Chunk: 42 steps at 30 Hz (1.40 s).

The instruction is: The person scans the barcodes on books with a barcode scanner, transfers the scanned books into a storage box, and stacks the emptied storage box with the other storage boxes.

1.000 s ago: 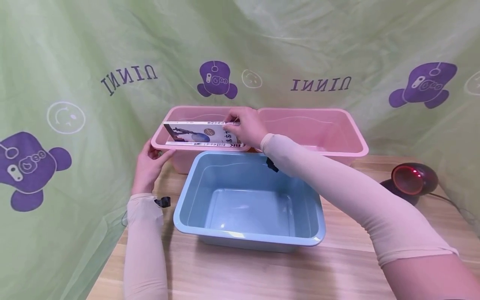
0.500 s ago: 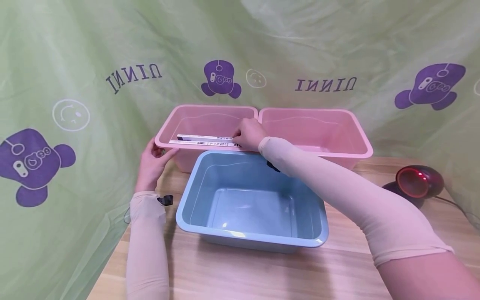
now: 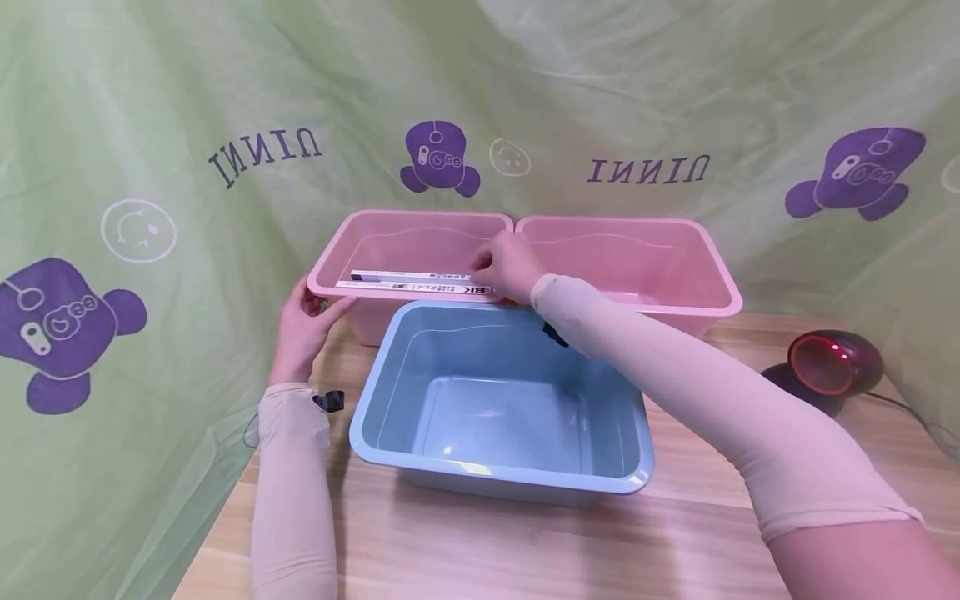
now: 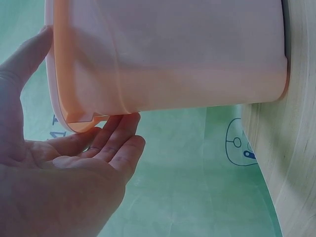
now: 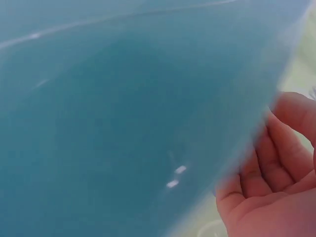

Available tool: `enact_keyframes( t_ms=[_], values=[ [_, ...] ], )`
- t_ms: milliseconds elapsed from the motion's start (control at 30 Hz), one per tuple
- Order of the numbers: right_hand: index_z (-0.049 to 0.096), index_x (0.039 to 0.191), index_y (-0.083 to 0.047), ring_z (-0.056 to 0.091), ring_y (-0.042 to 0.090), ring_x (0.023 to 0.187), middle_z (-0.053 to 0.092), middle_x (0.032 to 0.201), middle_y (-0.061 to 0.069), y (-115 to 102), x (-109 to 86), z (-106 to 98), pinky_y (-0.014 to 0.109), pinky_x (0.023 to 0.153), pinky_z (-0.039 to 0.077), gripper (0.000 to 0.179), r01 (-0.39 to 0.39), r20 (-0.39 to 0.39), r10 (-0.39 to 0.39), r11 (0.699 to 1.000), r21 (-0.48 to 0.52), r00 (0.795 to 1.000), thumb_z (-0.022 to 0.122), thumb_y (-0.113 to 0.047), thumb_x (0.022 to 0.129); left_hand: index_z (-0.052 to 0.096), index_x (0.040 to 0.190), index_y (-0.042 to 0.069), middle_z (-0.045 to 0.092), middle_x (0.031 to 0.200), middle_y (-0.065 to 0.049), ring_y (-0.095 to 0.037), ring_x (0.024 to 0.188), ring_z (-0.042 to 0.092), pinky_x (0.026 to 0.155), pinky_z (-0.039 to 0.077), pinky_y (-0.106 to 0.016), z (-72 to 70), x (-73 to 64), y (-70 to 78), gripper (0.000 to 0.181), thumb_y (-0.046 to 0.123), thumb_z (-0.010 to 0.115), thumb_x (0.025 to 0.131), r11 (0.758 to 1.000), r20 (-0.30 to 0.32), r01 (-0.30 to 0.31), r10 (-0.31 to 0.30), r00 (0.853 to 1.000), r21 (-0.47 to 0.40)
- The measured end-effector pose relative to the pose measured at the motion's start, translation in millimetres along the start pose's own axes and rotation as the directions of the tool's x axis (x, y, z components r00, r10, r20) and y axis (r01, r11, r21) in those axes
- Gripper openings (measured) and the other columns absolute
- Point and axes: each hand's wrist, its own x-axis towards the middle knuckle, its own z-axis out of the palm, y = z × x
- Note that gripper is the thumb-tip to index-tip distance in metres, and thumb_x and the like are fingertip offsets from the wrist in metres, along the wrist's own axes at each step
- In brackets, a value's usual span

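Two thin books stand on edge in the left pink bin (image 3: 416, 218), spines up: a front book (image 3: 412, 287) by the near wall and a rear book (image 3: 408, 276) just behind it. My left hand (image 3: 300, 329) grips the bin's near left corner. In the left wrist view its thumb lies on the rim and its fingers curl beneath. My right hand (image 3: 512, 265) is over the bin's right end, fingertips right at the rear book's end. In the right wrist view its fingers (image 5: 269, 153) are loosely bent with nothing seen between them; the blue bin partly hides them.
A blue bin (image 3: 495, 477) stands in front of the pink ones, under my right forearm. Another pink bin (image 3: 622, 223) adjoins on the right. At the table's right lies a dark round device with a red glow (image 3: 832, 364) and a cable. Green curtain surrounds the wooden table (image 3: 510, 542).
The rear book has gone down into the left pink bin beside the front one. My right hand lowered with it, then slid slightly right off its end. The left hand stays on the corner.
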Motion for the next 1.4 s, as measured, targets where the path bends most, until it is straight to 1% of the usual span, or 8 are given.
enact_keyframes(
  t_ms=[200, 500, 700, 833, 967, 1100, 1233, 1400],
  values=[
    [0.083, 0.132, -0.007, 0.075, 0.028, 0.122, 0.084, 0.129, 0.012, 2, -44.8, -27, 0.044, 0.116, 0.059, 0.032, -0.005, 0.006, 0.004, 0.998, 0.066, 1.0, 0.084, -0.017, 0.101, 0.041, 0.174, 0.024, 0.051, 0.173, -0.01, -0.027, 0.158, 0.049, 0.131, 0.045, -0.043, -1.7, -7.9, -6.1, 0.089, 0.042, 0.086, 0.1, 0.997, 0.008, 0.049, -0.049, 0.999, 0.057],
    [0.08, 0.138, -0.01, 0.08, 0.027, 0.118, 0.083, 0.13, 0.01, 27, -151.1, -55, 0.047, 0.106, 0.064, 0.046, -0.026, -0.096, 0.036, 0.995, 0.101, 0.995, 0.089, -0.031, 0.098, 0.027, 0.174, -0.006, 0.04, 0.174, -0.035, -0.05, 0.163, 0.041, 0.135, 0.037, -0.064, -18.5, -30.3, -24.6, 0.092, 0.045, 0.069, 0.11, 0.948, 0.063, 0.125, -0.149, 0.987, 0.293],
    [0.067, 0.155, -0.012, 0.07, 0.04, 0.137, 0.069, 0.155, 0.012, 44, -219.6, -52, 0.058, 0.116, 0.059, 0.064, -0.021, -0.16, 0.053, 0.98, 0.197, 0.986, 0.089, -0.033, 0.099, 0.039, 0.171, -0.002, 0.054, 0.166, -0.03, -0.041, 0.154, 0.054, 0.133, 0.042, -0.037, -19.7, -68.1, -18.7, 0.068, 0.039, 0.052, 0.119, 0.951, 0.146, -0.078, 0.036, 0.989, 0.298],
    [0.046, 0.171, -0.019, 0.055, 0.05, 0.152, 0.049, 0.172, 0.013, 54, -256.2, -37, 0.068, 0.121, 0.051, 0.088, -0.037, -0.152, 0.074, 0.972, 0.233, 0.986, 0.091, -0.033, 0.097, 0.043, 0.169, -0.002, 0.057, 0.162, -0.032, -0.014, 0.147, 0.059, 0.119, 0.036, -0.008, -13.0, -101.1, -5.5, 0.057, 0.031, 0.036, 0.123, 0.951, 0.201, -0.247, 0.21, 0.957, 0.184],
    [0.024, 0.18, -0.027, 0.043, 0.047, 0.16, 0.035, 0.179, 0.014, 67, -285.9, -14, 0.038, 0.125, 0.052, 0.115, -0.018, -0.182, 0.071, 0.96, 0.279, 0.981, 0.096, -0.026, 0.091, 0.031, 0.175, -0.001, 0.046, 0.169, -0.035, 0.005, 0.148, 0.052, 0.119, 0.038, -0.006, -0.5, -129.5, 4.7, 0.063, 0.024, 0.047, 0.119, 0.944, 0.302, -0.33, 0.308, 0.902, 0.025],
    [0.01, 0.182, -0.026, 0.04, 0.026, 0.164, 0.033, 0.179, 0.017, 82, -304.0, 15, 0.004, 0.115, 0.042, 0.135, 0.064, -0.232, 0.023, 0.931, 0.361, 0.972, 0.1, -0.01, 0.082, 0.019, 0.179, 0.006, 0.031, 0.18, -0.031, 0.011, 0.151, 0.041, 0.122, 0.034, -0.005, 7.8, -152.2, 4.8, 0.089, 0.042, 0.065, 0.111, 0.95, 0.398, -0.312, 0.287, 0.871, -0.002],
    [0.008, 0.182, -0.018, 0.039, 0.0, 0.158, 0.03, 0.182, 0.017, 89, -308.6, 37, 0.005, 0.114, 0.043, 0.137, 0.088, -0.237, 0.017, 0.9, 0.426, 0.971, 0.1, -0.007, 0.081, 0.017, 0.181, 0.011, 0.026, 0.182, -0.03, 0.011, 0.144, 0.044, 0.118, 0.037, -0.006, 10.4, -166.3, -0.8, 0.113, 0.056, 0.081, 0.098, 0.956, 0.429, -0.293, 0.269, 0.862, -0.011],
    [0.01, 0.182, -0.028, 0.044, 0.023, 0.157, 0.028, 0.184, 0.012, 88, -309.4, 46, 0.007, 0.112, 0.045, 0.132, 0.041, -0.214, 0.065, 0.889, 0.456, 0.975, 0.098, -0.011, 0.084, 0.02, 0.181, 0.019, 0.031, 0.18, -0.027, 0.006, 0.142, 0.049, 0.116, 0.039, -0.009, 12.4, -172.1, -3.2, 0.124, 0.049, 0.096, 0.087, 0.949, 0.455, -0.313, 0.288, 0.843, -0.021]
  ],
)
